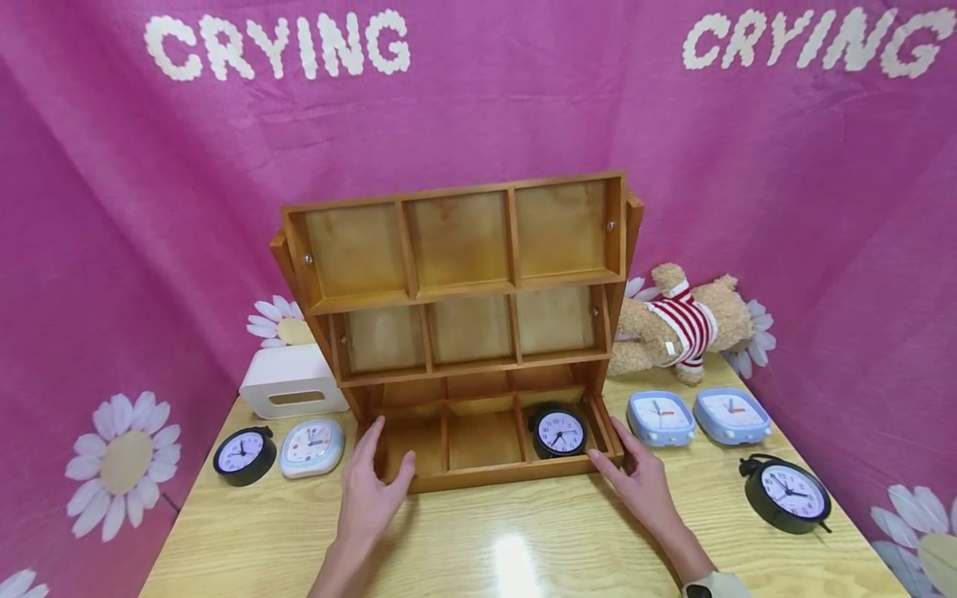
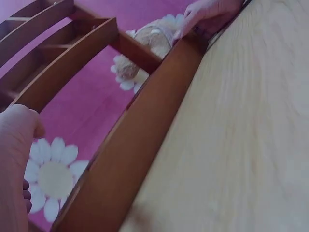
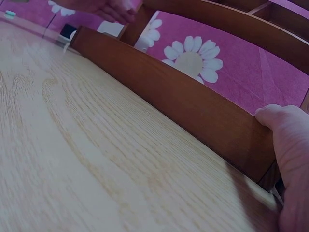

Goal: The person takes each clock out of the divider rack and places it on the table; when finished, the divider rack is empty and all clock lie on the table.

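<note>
A wooden three-tier rack [image 1: 511,473] with divided compartments stands on the table. In its bottom right compartment sits a round black alarm clock [image 1: 560,433]. My right hand [image 1: 637,482] holds the rack's front right corner, thumb on the front edge and fingers along the side; the right wrist view shows the thumb [image 3: 271,116] on the front board. My left hand [image 1: 371,496] is at the front left corner, thumb and fingers spread apart. In the right wrist view that left hand [image 3: 108,8] appears beside the board's far end, holding nothing.
Left of the rack are a black alarm clock [image 1: 244,456], a pale square clock [image 1: 312,448] and a white tissue box [image 1: 292,382]. To the right are two blue clocks [image 1: 661,419], another black alarm clock [image 1: 788,494] and a teddy bear [image 1: 684,325]. A pink curtain [image 1: 478,108] hangs behind.
</note>
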Demonstrator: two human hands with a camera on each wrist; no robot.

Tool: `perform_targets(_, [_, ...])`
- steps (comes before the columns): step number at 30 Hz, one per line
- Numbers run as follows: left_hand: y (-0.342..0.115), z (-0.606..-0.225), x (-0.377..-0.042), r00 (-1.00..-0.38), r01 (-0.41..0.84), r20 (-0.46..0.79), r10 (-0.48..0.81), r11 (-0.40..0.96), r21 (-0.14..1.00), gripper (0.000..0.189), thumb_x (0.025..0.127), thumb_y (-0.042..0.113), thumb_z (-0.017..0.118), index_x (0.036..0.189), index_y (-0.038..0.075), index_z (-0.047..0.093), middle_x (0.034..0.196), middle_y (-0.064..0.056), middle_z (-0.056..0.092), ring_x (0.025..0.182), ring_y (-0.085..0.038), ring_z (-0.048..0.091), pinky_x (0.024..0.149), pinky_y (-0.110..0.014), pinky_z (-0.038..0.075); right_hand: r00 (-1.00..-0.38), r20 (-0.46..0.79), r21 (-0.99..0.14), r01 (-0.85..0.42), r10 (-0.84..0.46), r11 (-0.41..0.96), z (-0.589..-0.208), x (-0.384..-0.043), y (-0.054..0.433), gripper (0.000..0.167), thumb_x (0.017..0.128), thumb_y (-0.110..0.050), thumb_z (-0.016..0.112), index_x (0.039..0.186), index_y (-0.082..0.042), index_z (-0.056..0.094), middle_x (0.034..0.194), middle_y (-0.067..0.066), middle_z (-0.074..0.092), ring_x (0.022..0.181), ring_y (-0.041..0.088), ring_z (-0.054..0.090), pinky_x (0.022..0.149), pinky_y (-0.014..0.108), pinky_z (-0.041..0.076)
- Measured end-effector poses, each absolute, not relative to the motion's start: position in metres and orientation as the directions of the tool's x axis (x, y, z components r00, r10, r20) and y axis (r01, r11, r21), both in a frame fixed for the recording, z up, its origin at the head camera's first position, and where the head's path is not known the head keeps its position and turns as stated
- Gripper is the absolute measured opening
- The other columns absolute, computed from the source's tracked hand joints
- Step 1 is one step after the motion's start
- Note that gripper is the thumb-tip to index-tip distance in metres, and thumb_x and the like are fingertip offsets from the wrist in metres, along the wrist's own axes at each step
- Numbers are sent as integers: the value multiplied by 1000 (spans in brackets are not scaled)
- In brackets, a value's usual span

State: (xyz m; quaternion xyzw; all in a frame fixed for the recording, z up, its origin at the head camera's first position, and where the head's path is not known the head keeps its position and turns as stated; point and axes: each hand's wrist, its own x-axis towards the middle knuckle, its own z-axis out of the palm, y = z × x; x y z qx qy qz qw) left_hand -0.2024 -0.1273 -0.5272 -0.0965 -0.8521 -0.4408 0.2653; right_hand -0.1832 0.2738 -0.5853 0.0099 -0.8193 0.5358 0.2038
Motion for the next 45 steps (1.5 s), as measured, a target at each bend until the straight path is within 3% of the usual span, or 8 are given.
perform_targets(3, [-114,-523,-206,-858,421,513,-8,560,714,65,94,24,79,150,3,54,150,-19,58,139,-37,53,113,-56,45,-919,338,-877,-230,201,423,-587,-183,274,69,93,-12,80,153,1,49,149,26,55,115,11,63,90,7,49])
perform_targets(11, [-72,-518,-214,-908,405,399,131,526,748,74,98,45,72,156,5,47,157,-16,51,145,-34,48,118,-53,41,-919,349,-872,-247,182,423,-587,-184,274,69,94,-11,79,153,5,47,151,28,52,127,36,59,96,6,45])
perform_targets(20, [-13,-510,-226,-907,420,325,266,536,732,80,98,60,65,155,6,49,156,-17,52,144,-35,48,118,-52,41,-909,372,-875,-276,188,397,-581,-184,273,68,93,-7,79,152,4,48,147,30,55,125,40,59,95,6,45])
perform_targets(35, [41,-514,-234,-879,455,227,420,593,664,80,98,58,65,149,-1,53,149,-20,57,138,-34,55,111,-50,50,-915,359,-872,-258,184,415,-585,-184,272,67,95,-12,78,154,0,49,144,27,59,115,26,64,87,8,50])
perform_targets(40, [52,-514,-237,-882,450,201,427,632,631,74,97,53,68,147,-1,57,144,-19,62,130,-31,62,103,-45,56,-911,368,-877,-273,185,396,-582,-183,272,67,94,-9,78,153,1,49,144,29,59,117,32,64,90,8,50])
perform_targets(45, [63,-512,-243,-884,447,165,438,686,574,74,92,49,77,141,-3,61,131,-18,69,111,-27,70,88,-40,61,-908,373,-887,-288,191,361,-582,-182,272,66,93,-4,78,152,5,49,145,31,56,120,40,62,91,8,50])
